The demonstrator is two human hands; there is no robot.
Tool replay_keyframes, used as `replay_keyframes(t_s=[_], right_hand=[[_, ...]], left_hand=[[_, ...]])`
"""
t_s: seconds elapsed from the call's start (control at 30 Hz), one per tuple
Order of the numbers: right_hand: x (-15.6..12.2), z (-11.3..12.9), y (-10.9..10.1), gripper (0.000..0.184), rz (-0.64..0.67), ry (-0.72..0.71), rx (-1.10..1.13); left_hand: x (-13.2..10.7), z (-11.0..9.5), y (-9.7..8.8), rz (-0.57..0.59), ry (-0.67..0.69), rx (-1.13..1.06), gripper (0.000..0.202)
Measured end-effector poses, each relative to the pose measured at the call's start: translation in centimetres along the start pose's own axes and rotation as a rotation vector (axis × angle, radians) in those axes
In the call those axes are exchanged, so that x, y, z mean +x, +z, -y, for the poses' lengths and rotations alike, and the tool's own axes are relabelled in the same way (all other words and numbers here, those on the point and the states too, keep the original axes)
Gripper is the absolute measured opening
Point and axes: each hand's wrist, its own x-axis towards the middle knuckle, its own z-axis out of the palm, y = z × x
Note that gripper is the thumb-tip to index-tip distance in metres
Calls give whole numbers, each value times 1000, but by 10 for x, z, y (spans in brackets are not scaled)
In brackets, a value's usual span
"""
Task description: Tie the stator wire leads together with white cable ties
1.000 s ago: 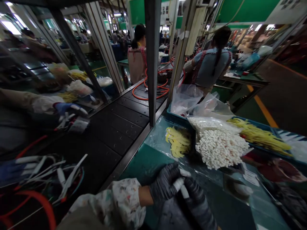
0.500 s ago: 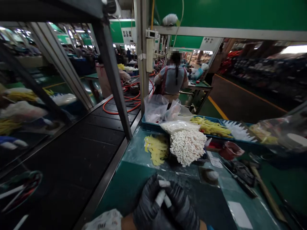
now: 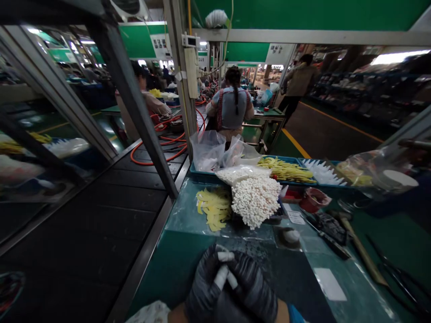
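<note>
My left hand (image 3: pixel 203 283) and my right hand (image 3: pixel 255 283) meet at the front of the bench, both in dark striped gloves with white-wrapped fingertips. Their fingers are curled and pressed together, thumbs touching. Anything between them is hidden. Beyond the hands a heap of small white balls (image 3: pixel 255 197) spills from a plastic bag on a dark tray. Flat yellow strips (image 3: pixel 213 207) lie to its left. A small round white piece (image 3: pixel 291 235) rests on a dark square pad to the right of the heap.
Blue trays at the back hold yellow strips (image 3: pixel 286 169) and white pointed pieces (image 3: pixel 323 172). On the right lie a red pot (image 3: pixel 313 200), a hammer (image 3: pixel 362 251) and dark scissors (image 3: pixel 400 280). A dark conveyor (image 3: pixel 111 224) runs along the left, past a metal post. Co-workers sit ahead.
My view has swung slightly right, so the bench and co-workers sit further left. A standing person has come into sight at the back right. My hands stay pressed together.
</note>
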Motion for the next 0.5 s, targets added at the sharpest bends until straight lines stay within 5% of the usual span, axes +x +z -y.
replay_keyframes(t_s=[0.33, 0.5], right_hand=[[7, 10, -8, 64, -2, 2, 62], [12, 17, -11, 58, -28, -4, 49]], left_hand=[[-4, 9, -8, -6, 15, 47, 35], [2, -10, -10, 24, -2, 38, 37]])
